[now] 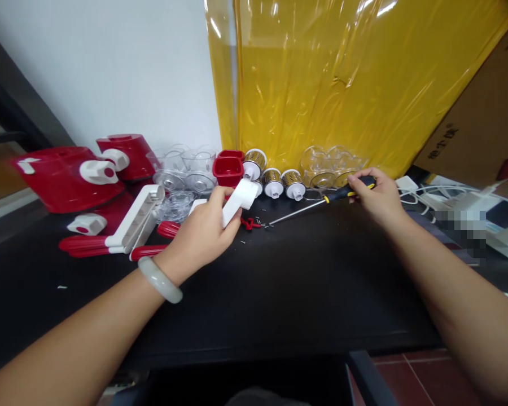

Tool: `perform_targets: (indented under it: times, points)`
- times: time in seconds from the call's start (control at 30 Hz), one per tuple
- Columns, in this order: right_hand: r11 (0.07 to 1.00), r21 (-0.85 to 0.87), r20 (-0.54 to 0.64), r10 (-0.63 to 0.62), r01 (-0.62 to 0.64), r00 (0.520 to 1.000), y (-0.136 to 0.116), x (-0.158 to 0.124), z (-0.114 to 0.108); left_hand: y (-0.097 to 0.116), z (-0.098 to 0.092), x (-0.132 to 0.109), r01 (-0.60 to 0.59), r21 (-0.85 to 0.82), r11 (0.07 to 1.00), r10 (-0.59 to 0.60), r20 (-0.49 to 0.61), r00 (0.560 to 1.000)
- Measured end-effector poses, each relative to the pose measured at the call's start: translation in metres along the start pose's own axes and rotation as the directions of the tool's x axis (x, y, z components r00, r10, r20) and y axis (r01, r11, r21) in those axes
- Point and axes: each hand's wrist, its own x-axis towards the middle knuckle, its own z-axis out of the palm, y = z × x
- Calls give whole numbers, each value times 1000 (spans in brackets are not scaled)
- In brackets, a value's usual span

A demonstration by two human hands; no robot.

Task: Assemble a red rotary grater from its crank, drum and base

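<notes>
My left hand (pixel 207 228) is closed around a white plastic crank handle (pixel 240 201), lifted over the black table. In my right hand (pixel 375 194) is a screwdriver (pixel 298 212) with a black and yellow grip, its long shaft pointing left and down. The screwdriver's tip is among several small screws (pixel 267 225) on the table. Beside them lies a small red plastic part (pixel 249 224). Several perforated metal grater drums (pixel 273 183) with white ends stand just behind, one partly hidden by the handle.
Red grater bodies (pixel 68 177) and white cranks with red grips (pixel 131 223) lie at the left. Clear plastic parts (pixel 180 169) and a red tray (pixel 228 166) line the back. Yellow plastic sheeting (pixel 322 84) hangs behind. White cables (pixel 432 194) lie at the right of the table (pixel 300 293).
</notes>
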Motion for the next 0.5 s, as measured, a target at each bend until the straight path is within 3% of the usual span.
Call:
perform_targets:
  times: [0.13,0.3,0.5]
  points:
    - [985,173,-62,31,-19,998,5,4,2,3,0,0,0,-73,997,-1,-8,1000]
    - [881,473,-97,59,-6,994,-3,4,8,11,0,-2,23,-241,970,-28,-14,1000]
    - [797,604,-59,29,13,998,-18,-5,13,13,6,-6,5,-325,946,-31,-75,997]
